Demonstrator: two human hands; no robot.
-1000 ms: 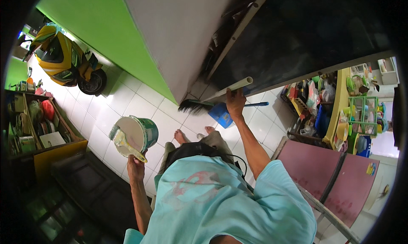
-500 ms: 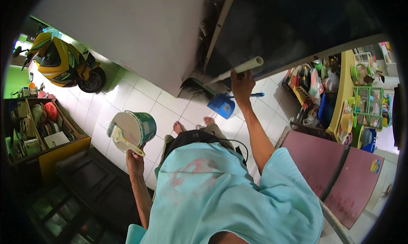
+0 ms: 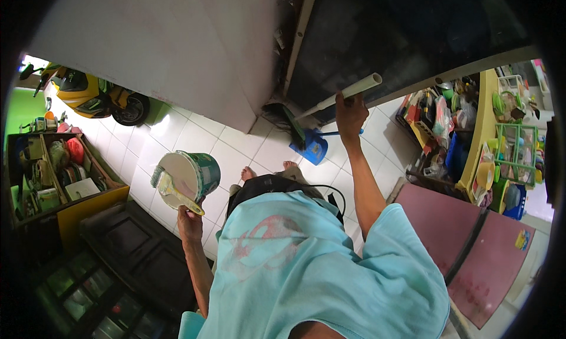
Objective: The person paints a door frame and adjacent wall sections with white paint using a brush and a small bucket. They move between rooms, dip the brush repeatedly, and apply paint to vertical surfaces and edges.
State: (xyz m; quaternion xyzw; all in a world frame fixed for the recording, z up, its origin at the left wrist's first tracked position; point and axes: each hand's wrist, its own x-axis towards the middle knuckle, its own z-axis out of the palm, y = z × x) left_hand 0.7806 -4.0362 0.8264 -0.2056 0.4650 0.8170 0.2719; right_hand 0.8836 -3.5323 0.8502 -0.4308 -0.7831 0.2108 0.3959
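My right hand (image 3: 352,116) is closed around the white handle of a broom (image 3: 361,86), upper end pointing right. The broom's dark bristle head (image 3: 289,122) is down by the wall corner, its tip over the left edge of a blue dustpan (image 3: 315,150) on the floor. At my left side, my left hand (image 3: 190,223) grips a green bucket (image 3: 206,172) at its near rim. A wide paintbrush (image 3: 171,192) with a yellowish handle lies across the bucket's top, its bristles at the left rim. Pale, paint-like material shows in the bucket.
A white wall (image 3: 171,50) and a dark panel (image 3: 389,38) stand ahead. A yellow motorbike (image 3: 94,97) is far left, above open boxes (image 3: 65,168) of household goods. On the right are a cluttered shelf (image 3: 480,120) and a pink fridge (image 3: 439,221). White tiles (image 3: 230,147) cover the floor.
My right hand and the broom have moved a little to the right, and the bristle head has come out from the wall corner to the dustpan. My left hand still holds the bucket.
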